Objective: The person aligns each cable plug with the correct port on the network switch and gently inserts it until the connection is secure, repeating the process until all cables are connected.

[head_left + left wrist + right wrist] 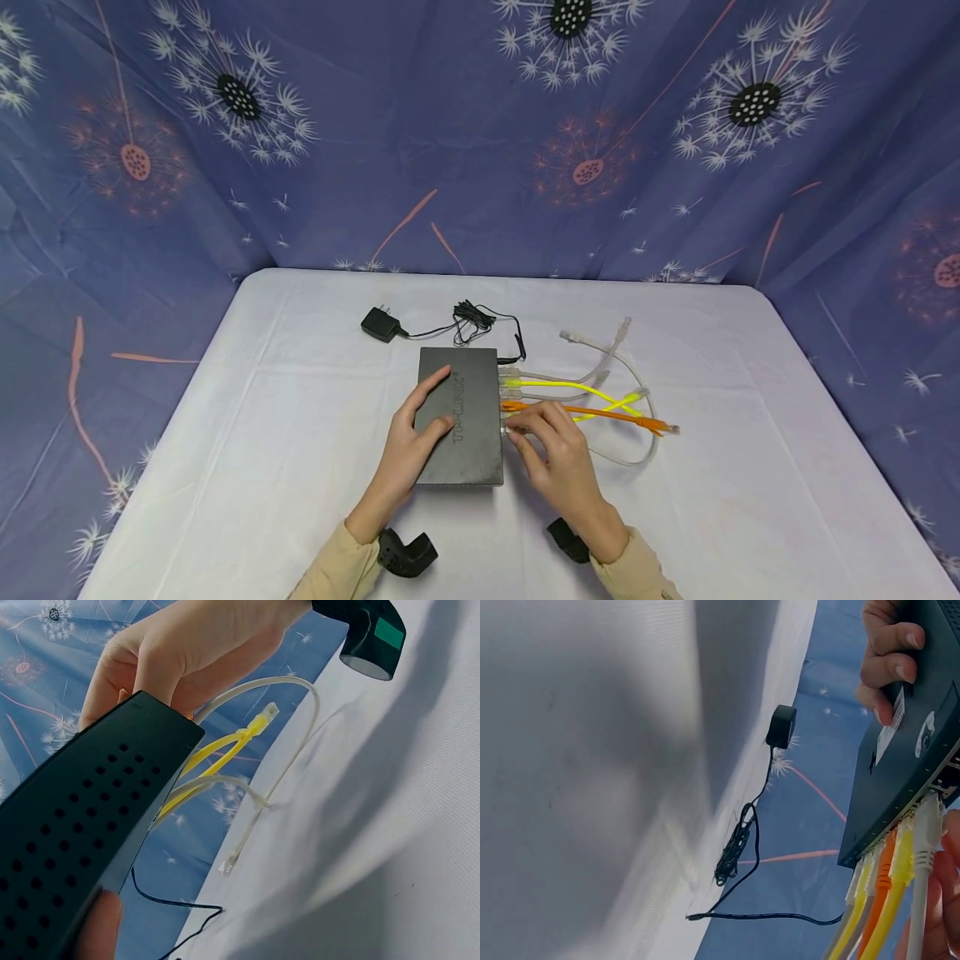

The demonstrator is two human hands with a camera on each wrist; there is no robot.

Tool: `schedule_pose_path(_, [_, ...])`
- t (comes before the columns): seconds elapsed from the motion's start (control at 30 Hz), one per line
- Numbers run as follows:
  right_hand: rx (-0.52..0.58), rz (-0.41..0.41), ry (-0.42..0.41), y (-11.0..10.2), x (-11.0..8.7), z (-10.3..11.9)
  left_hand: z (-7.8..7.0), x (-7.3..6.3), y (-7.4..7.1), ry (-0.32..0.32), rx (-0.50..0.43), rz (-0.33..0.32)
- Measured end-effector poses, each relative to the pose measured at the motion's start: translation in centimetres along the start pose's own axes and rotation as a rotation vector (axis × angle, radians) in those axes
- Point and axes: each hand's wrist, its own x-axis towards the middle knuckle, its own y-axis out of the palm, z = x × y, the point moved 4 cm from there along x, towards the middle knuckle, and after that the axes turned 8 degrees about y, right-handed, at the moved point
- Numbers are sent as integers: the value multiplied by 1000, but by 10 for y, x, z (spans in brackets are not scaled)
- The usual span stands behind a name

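A black TP-LINK network switch [472, 462] is held up off the table by my left hand [405, 446]. The thumb and index finger lie on its top, and the other fingers [892, 671] curl against its underside in the right wrist view. My right hand [562, 458] pinches the plug of a grey network cable [924, 862] at a port on the switch's right side. Beside it, orange [585, 409], yellow [555, 383] and other grey cables run out from the same row of ports. How far the pinched plug sits in the port is hidden by the fingers.
A black power adapter [381, 325] lies at the back of the white table [300, 417], its bundled cord [472, 315] leading to the switch. Loose cable ends spread to the right. A patterned blue curtain [420, 125] hangs behind the table.
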Motion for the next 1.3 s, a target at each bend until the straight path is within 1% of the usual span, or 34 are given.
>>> schedule_pose_path(0.2, [1,9,9,-1,-1,0,1,-1,0,-5,6,-21])
schedule_pose_path(0.37, [7,12,6,-2,-4,6,2,-3,1,-8,13,-46])
schedule_pose_path(0.47, [-13,54,22,-2,-8,11,3,-4,4,-19,0,-59])
schedule_pose_path(0.57, [-60,106,31,-2,-11,16,5,-5,5,-39,-13,-79])
schedule_pose_path(0.63, [-92,143,57,-2,-14,17,6,-6,6,-54,-19,-97])
schedule_pose_path(0.7, [-101,166,80,-1,-18,17,7,-6,7,-67,-22,-116])
schedule_pose_path(0.8, [-71,201,146,0,-24,14,7,-7,8,-72,-30,-138])
schedule_pose_path(0.97, [25,228,219,3,-29,9,7,-8,11,-59,-41,-157])
schedule_pose_path(1.03, [55,230,227,4,-30,8,8,-9,13,-55,-42,-160])
schedule_pose_path(1.2, [118,221,219,6,-32,7,9,-10,16,-46,-37,-154])
schedule_pose_path(1.3, [145,222,244,7,-33,5,9,-11,17,-44,-25,-141])
